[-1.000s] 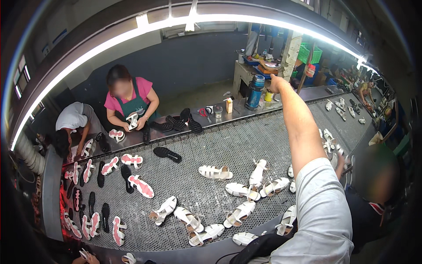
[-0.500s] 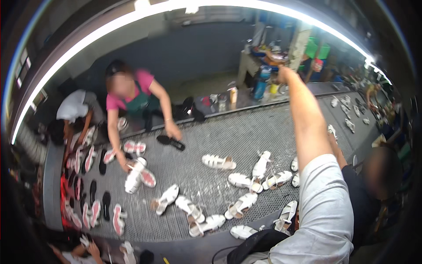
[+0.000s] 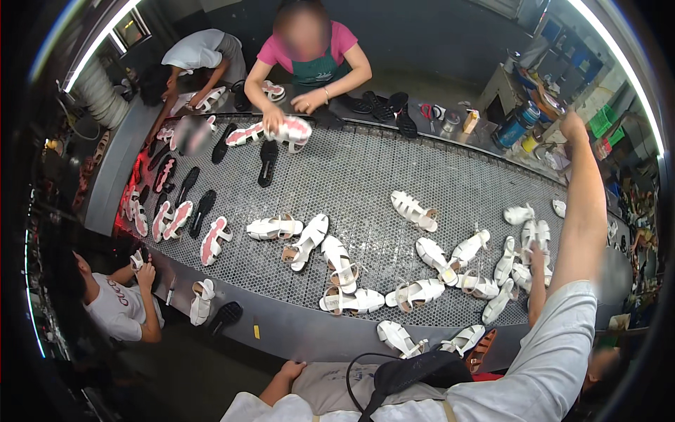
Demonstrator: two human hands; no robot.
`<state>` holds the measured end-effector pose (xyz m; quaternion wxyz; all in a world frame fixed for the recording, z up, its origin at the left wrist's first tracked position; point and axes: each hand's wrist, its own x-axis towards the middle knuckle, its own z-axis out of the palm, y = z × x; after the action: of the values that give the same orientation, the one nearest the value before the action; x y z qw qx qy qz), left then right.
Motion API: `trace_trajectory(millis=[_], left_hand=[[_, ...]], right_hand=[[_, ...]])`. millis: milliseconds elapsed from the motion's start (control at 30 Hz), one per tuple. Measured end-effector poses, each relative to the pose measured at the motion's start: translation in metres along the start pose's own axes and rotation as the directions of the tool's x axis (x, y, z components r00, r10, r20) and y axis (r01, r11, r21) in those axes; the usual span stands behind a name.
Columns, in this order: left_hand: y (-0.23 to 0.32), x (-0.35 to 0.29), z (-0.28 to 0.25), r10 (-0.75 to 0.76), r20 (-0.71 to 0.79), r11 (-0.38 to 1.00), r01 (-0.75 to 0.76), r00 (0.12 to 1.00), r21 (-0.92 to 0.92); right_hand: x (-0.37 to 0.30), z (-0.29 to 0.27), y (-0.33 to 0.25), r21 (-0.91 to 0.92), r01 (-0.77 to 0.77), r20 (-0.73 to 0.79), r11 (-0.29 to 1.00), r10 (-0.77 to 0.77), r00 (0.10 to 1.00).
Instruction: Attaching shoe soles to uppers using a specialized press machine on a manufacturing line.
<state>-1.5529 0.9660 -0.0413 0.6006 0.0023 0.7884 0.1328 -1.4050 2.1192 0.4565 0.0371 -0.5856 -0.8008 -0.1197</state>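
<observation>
My right arm stretches up across the right side of the conveyor. Near the bottles on the far ledge is my right hand point(image 3: 574, 127), small and turned away, its fingers not clear. My left hand point(image 3: 292, 369) is low by my waist at the near metal edge, its fingers mostly hidden. Two white sandals point(image 3: 399, 337) point(image 3: 464, 340) lie on the near ledge in front of me, beside a brown sandal point(image 3: 481, 351). Several white sandals point(image 3: 416, 292) lie in a loose cluster on the perforated conveyor point(image 3: 337, 176). I see nothing in either hand.
Across the belt a person in a pink shirt point(image 3: 309, 49) handles a pink-soled white sandal point(image 3: 292, 131). Black soles point(image 3: 267, 163) lie at the left. A seated worker point(image 3: 126, 295) holds a shoe at near left. A blue jug point(image 3: 517, 123) stands on the far ledge. Another person's hand point(image 3: 538, 260) reaches in at right.
The view has swung, so the belt now lies lower and more of my body shows. My left hand has come into view. The pink-shirted person's hands have come together over a sandal.
</observation>
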Motion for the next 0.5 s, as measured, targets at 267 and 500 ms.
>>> trace_trajectory(millis=[267,500], left_hand=[[-0.005,0.019,0.011,0.016,0.092,0.999,-0.012,0.996,-0.041],[-0.017,0.003,0.003,-0.041,0.119,0.996,0.03,0.992,0.087]], right_hand=[[0.003,-0.066,-0.051,0.007,-0.018,-0.076,1.0,0.019,0.997],[-0.018,-0.041,-0.093,0.141,-0.008,-0.004,0.99,0.009,1.0]])
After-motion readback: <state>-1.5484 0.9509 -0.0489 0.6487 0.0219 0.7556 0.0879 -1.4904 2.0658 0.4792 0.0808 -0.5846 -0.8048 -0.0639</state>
